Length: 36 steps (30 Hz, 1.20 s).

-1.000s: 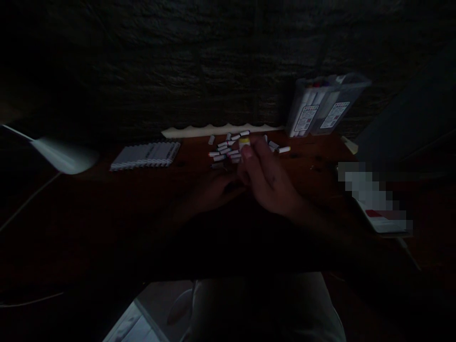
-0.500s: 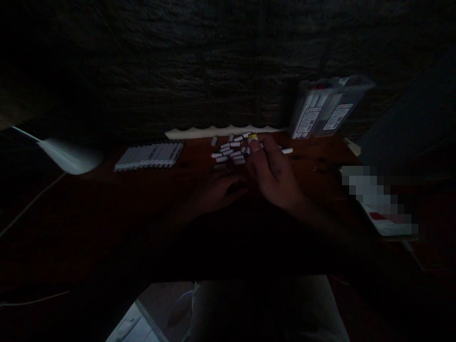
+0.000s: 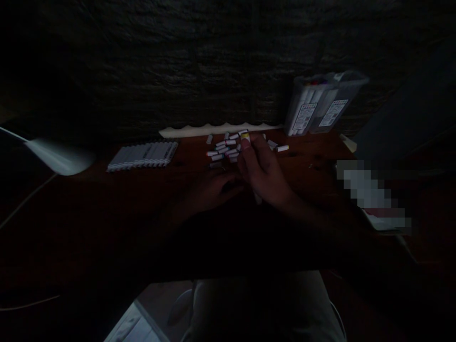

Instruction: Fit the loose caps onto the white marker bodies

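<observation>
My right hand (image 3: 265, 171) is closed round a white marker with a yellow end (image 3: 245, 136); its other end pokes out below the palm. My left hand (image 3: 215, 187) is low over the desk, just left of the right one. Its fingers stretch toward the right hand, with a dark gap between thumb and fingers, and nothing shows in it. Beyond both hands lies a loose pile of short white pieces with coloured ends, like marker caps (image 3: 231, 142). One with a yellow end (image 3: 282, 148) lies to the right. The right hand hides part of the pile.
On the left is a row of white markers side by side (image 3: 142, 156), near a white lamp shade (image 3: 60, 156). Clear plastic cases (image 3: 302, 111), one holding markers, stand against the dark wall. A pixelated device (image 3: 374, 199) lies at right on the wooden desk (image 3: 313, 183). Light is dim.
The right hand has tipped the marker, so its lower end now shows beneath the palm. The whole view has shifted slightly; the left hand stays nearly where it was.
</observation>
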Tool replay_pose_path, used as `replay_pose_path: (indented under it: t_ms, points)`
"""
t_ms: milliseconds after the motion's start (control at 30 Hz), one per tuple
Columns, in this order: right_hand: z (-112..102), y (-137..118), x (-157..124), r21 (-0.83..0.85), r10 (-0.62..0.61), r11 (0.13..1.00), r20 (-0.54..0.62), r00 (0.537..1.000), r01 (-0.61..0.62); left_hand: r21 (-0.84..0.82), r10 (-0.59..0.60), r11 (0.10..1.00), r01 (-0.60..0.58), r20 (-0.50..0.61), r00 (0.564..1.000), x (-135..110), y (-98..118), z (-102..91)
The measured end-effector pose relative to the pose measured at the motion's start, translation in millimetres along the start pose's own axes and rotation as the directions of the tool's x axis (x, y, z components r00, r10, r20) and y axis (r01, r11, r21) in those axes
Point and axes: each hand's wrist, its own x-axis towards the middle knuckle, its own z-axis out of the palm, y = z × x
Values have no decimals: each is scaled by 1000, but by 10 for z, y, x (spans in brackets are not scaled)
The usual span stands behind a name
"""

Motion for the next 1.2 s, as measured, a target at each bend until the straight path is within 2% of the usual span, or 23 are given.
replay_pose_path:
  t_ms: [267,433,667,900,1100,1200]
  points:
    - [4,-36,-14,10,59,998,44,997,-59,-43,2,999,-2,-1,1000,7,18,-15]
    - [-6,-148,-18,23,85,996,66,994,-87,-38,-5,999,5,-4,1000,-3,-7,12]
    - [-58,-304,-35,12,150,988,178,973,-154,-38,30,999,-31,-20,999,-11,-18,17]
    - [-53,-285,-60,52,191,978,191,963,-204,-37,7,999,-7,-7,1000,-5,-14,6]
    - [-29,-285,-43,165,217,954,194,957,-250,-62,-9,998,9,7,1000,30,-15,18]
    - [-2,-283,-25,96,192,973,170,967,-210,-51,-45,998,46,13,999,35,-28,35]
